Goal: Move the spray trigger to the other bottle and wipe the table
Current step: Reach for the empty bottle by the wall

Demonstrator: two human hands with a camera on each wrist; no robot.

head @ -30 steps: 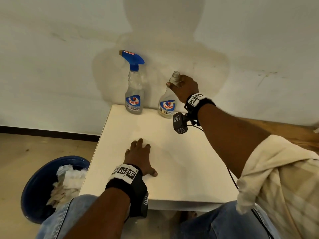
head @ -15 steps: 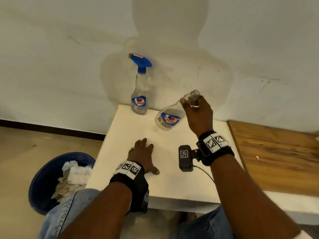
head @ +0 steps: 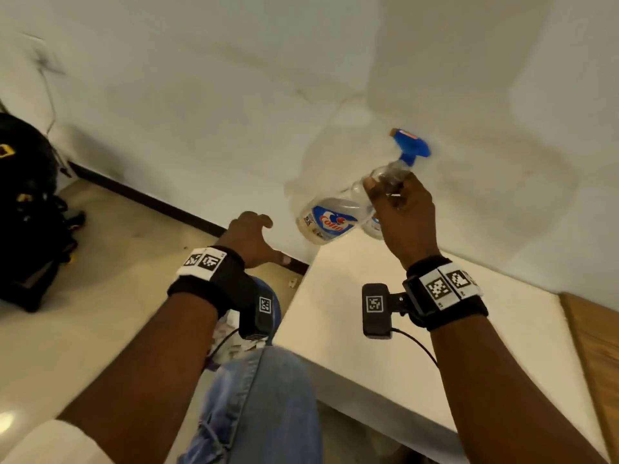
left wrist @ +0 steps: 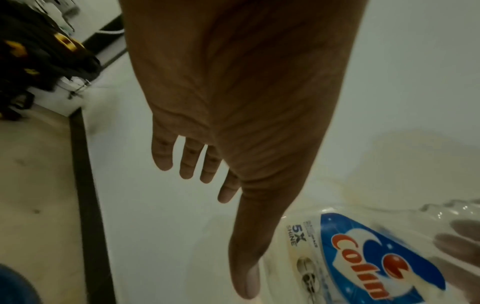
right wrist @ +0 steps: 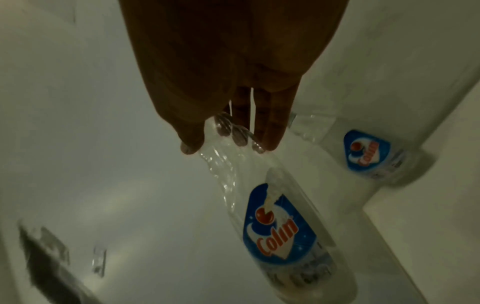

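Observation:
My right hand (head: 385, 192) grips the neck of a clear capless Colin bottle (head: 330, 221) and holds it tilted in the air over the table's far left corner. In the right wrist view my fingers (right wrist: 270, 131) wrap the neck above that bottle's label (right wrist: 280, 226). A second Colin bottle (right wrist: 369, 154) stands behind it by the wall and carries the blue spray trigger (head: 410, 145). My left hand (head: 264, 239) hovers open, just left of the held bottle (left wrist: 363, 257), touching nothing.
The white table (head: 368, 313) stands against a white wall, and a wooden surface (head: 596, 346) adjoins it on the right. A blue bin (head: 271, 293) shows below my left wrist. A black bag (head: 26, 212) lies on the floor at far left.
My right hand has carried the capless bottle up and to the left, still tilted. My left hand has lifted off the table towards the bottle. The head view has swung left.

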